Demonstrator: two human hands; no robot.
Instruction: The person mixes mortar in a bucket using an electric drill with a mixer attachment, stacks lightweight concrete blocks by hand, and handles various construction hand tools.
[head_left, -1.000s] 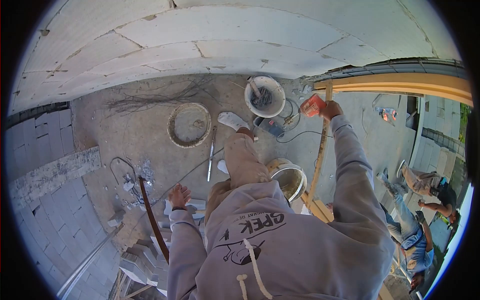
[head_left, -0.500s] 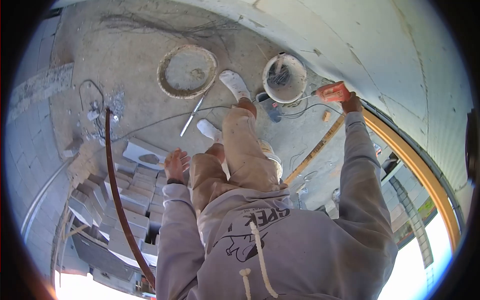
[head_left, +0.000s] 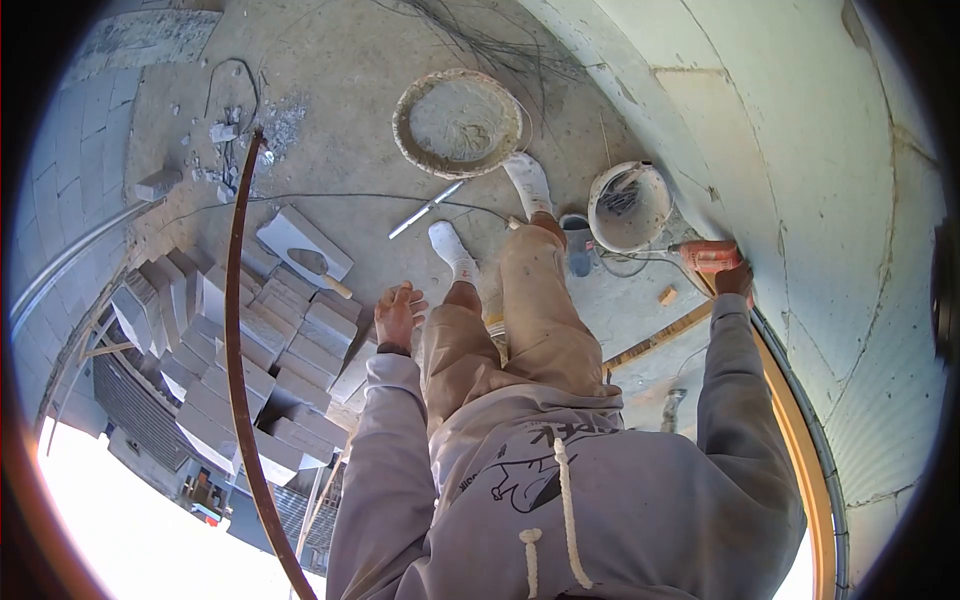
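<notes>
My right hand (head_left: 735, 281) is closed round the handle of a red power drill (head_left: 708, 256), whose long bit points left beside the white bucket (head_left: 630, 207) with wire pieces and a tool inside. Near my left knee, my left hand (head_left: 399, 316) holds nothing, its fingers apart and slightly curled. Left of that hand, a trowel (head_left: 312, 264) lies on a pale block (head_left: 290, 238). A round tub of grey mortar (head_left: 405, 125) sits beyond my feet, and a metal bar (head_left: 426, 209) lies on the floor.
Stacked pale blocks (head_left: 245, 380) fill the lower left, with a curved brown bar (head_left: 236, 330) in front. A block wall (head_left: 840, 250) rises at the right above a yellow beam (head_left: 806, 455). A dark cup (head_left: 578, 245), cable and wooden strip (head_left: 660, 336) are on the floor.
The view has turned and shifted, showing more stacked blocks at the left; the co-workers seen earlier are out of view. The drill, still in my right hand, now appears lower, nearer the floor-side beam.
</notes>
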